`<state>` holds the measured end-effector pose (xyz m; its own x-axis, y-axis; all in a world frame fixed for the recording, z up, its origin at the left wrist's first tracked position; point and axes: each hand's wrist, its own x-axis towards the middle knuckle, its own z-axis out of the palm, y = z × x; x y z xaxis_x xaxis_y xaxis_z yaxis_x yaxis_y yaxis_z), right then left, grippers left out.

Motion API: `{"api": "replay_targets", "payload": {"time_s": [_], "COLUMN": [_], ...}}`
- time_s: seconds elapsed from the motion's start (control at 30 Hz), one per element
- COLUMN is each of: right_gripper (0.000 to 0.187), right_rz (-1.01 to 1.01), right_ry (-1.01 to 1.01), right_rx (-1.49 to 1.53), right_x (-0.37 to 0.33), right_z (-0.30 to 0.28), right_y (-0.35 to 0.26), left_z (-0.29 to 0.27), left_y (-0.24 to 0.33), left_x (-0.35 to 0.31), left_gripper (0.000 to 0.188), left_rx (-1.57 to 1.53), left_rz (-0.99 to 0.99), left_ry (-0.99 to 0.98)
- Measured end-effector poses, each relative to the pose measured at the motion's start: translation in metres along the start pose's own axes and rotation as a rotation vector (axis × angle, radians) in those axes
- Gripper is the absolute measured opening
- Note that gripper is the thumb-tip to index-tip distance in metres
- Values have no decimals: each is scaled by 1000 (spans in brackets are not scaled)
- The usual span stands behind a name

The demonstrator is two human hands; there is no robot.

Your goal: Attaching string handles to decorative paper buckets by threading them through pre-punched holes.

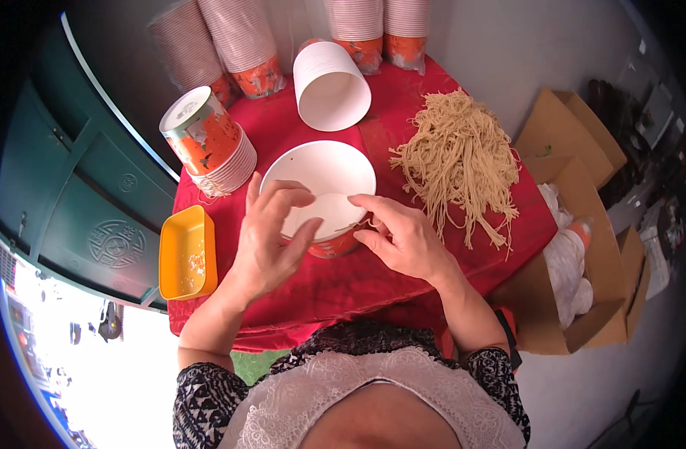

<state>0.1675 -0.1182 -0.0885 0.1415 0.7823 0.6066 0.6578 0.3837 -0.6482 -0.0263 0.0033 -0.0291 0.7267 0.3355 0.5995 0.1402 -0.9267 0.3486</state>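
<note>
In front of me a paper bowl [320, 166], white inside and orange outside, stands on the red tablecloth. My left hand [268, 236] is at its near left side, fingers curved and thumb apart, with nothing seen between them. At the near right rim is my right hand [403, 236], its index finger and thumb spread apart over the bowl's edge. A thin brownish strand or edge shows by its fingers, too small to make out. To the right lies a loose heap of pale yellow noodle-like strands [463, 157].
Behind the bowl a white paper bucket [332, 90] lies on its side. An upturned stack of orange cups [212, 146] stands at left, above a yellow tray [188, 254] with crumbs. Wrapped cup stacks [242, 41] line the back. An open cardboard box [537, 322] sits right of the table.
</note>
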Motion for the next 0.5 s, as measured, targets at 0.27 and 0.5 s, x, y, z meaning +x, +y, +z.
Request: {"api": "replay_targets", "payload": {"time_s": [0.27,0.5], "right_gripper": [17,9], "right_rz": [-69,-110], "right_ry": [-25,-217], "right_rx": [145,374], "right_x": [4,4], "right_z": [-5,-37], "right_y": [10,29], "left_z": [-30,-69], "left_y": [-23,-38], "left_x": [1,24], "left_gripper": [40,56], "left_rx": [-82,-148], "left_rz": [-101,240], "left_ry": [64,-307]}}
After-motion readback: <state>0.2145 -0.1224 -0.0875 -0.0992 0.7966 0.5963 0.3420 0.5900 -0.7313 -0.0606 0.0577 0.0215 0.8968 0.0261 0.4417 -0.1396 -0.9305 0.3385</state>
